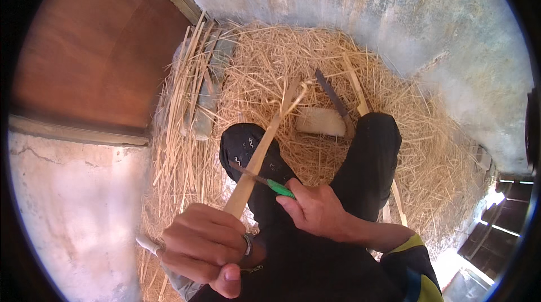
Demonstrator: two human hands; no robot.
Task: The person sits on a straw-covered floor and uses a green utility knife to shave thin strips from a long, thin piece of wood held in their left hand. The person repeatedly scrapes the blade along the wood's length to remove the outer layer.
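My left hand (205, 245) is closed round the near end of a flat pale bamboo strip (256, 164), which slants up and away over my left knee. A ring shows on one of its fingers. In my right hand (318, 209) is a knife with a green handle (280, 189), gripped between thumb and fingers. Its thin blade (248, 173) lies across the strip, pointing left. Curled shavings (298, 99) stand off the strip toward its far end. White curly bits cling to the dark trousers (248, 144) on my left knee.
Shavings and thin strips cover the floor (270, 54). Beyond my knees lie a pale block (321, 121) and a long dark blade (332, 93). Another bamboo strip (355, 85) passes by my right knee. A bundle of thin strips (189, 93) lies at left, below a brown door panel (101, 48).
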